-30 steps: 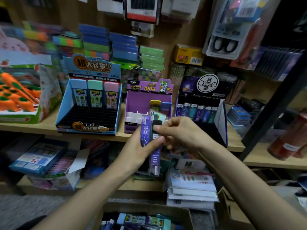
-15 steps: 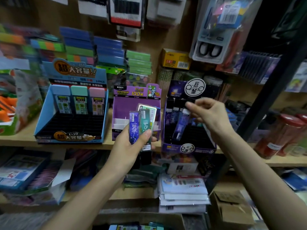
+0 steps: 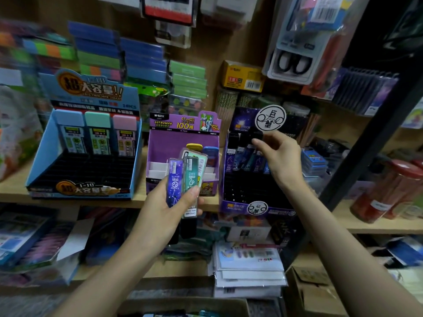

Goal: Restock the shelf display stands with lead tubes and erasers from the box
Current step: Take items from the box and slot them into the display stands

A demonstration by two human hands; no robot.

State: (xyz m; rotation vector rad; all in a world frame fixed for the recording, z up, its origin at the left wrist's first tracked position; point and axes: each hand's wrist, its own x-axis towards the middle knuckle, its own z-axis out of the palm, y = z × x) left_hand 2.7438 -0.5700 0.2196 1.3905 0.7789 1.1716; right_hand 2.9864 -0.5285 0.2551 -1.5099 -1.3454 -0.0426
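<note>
My left hand (image 3: 167,213) has fingers (image 3: 192,193) clamped on upright lead tubes (image 3: 174,179) just left of the dark display stand (image 3: 240,191). My right hand (image 3: 282,156), nearer it, curls at its tube row (image 3: 246,156); whether it is pinching, I cannot tell.

The wooden shelf (image 3: 68,202) carries a blue display stand (image 3: 84,170), a purple display stand (image 3: 180,143) just beside it, then a dark starry display stand (image 3: 247,193), and red-lidded jars (image 3: 389,193) farther right.

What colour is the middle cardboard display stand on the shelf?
The middle cardboard display stand is purple, clearest in the head view.
</note>
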